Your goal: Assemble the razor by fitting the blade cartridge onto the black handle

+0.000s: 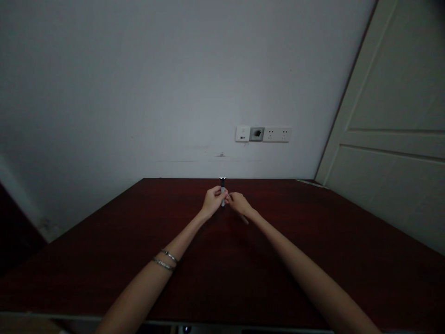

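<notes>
My left hand (211, 202) is closed around the pale handle of a small razor-like T-shaped tool (223, 191), held upright with its dark neck and bright, wide head at the top. Close beside it, my right hand (239, 203) is closed on a thin light stick (245, 220), whose lower end pokes out beneath the palm toward me. The fingertips of both hands meet near the tool's handle. Whether the stick's upper end touches the tool is hidden by the fingers.
Both arms reach over a dark red-brown table (139, 232). Behind it stands a pale wall with a row of sockets and switches (264, 134). A white panelled door (392, 153) is at the right. Two bracelets (165, 260) circle my left forearm.
</notes>
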Demonstrator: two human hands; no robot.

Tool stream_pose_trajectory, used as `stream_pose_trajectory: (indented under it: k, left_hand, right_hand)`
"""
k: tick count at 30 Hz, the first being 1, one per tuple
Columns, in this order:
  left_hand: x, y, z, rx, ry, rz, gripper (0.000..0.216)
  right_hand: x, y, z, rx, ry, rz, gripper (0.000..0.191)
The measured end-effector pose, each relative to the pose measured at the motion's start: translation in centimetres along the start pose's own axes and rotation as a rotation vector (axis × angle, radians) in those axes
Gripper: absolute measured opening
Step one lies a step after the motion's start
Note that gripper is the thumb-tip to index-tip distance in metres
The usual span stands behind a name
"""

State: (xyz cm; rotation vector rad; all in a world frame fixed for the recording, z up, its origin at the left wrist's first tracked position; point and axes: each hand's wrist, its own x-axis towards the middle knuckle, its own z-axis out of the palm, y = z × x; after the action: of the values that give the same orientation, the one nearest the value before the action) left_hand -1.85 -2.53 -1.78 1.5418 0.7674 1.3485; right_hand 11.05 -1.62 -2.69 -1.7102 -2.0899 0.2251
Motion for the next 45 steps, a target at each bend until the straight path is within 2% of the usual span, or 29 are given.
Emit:
stream_pose_trajectory:
  k: [2,5,7,10,15,20,25,31,36,42,45]
  left_hand:
    - [0.1,-0.4,-0.2,0.040,0.010,-0.001,0.013]
    - [0.1,-1.0,-0.6,0.120,0.011,0.024,0.008]
    - [0.0,-1.5,-0.9,0.201,-0.011,0.053,0.004]
    - [-0.3,-2.2,-1.3,0.381,-0.059,0.107,0.003]
    - [-0.7,-2.6,-1.3,0.569,-0.107,0.179,0.012]
    - [-0.9,-2.4,-1.3,0.655,-0.087,0.205,0.013]
    - [-1.0,-1.9,-1.3,0.651,-0.042,0.261,0.010]
    - [-1.2,-1.6,-1.2,0.641,-0.063,0.295,0.017]
    - [-0.8,-1.4,-1.7,0.646,0.009,0.284,0.012]
    - [-0.9,-1.4,-1.6,0.654,-0.038,0.301,0.012]
    - [-0.9,-1.4,-1.5,0.641,-0.031,0.304,0.013]
  right_hand:
    - [0.1,1.6,-1.0,0.083,0.074,-0.052,0.030]
    - [-0.4,4.5,-2.1,0.265,0.270,-0.173,0.034]
    - [-1.1,5.9,-2.6,0.329,0.320,-0.236,0.034]
    - [-2.2,6.2,-3.6,0.402,0.318,-0.311,0.035]
    - [-3.4,3.6,-5.3,0.528,0.304,-0.424,0.031]
    - [-3.8,3.0,-5.9,0.469,0.284,-0.427,0.028]
    - [-3.8,3.6,-6.5,0.479,0.255,-0.411,0.027]
    - [-4.0,2.9,-6.3,0.486,0.274,-0.437,0.026]
    - [-3.7,4.1,-6.4,0.461,0.289,-0.410,0.025]
    - [-3.8,3.5,-6.5,0.451,0.269,-0.481,0.025]
    - [-3.7,3.7,-6.6,0.429,0.283,-0.466,0.024]
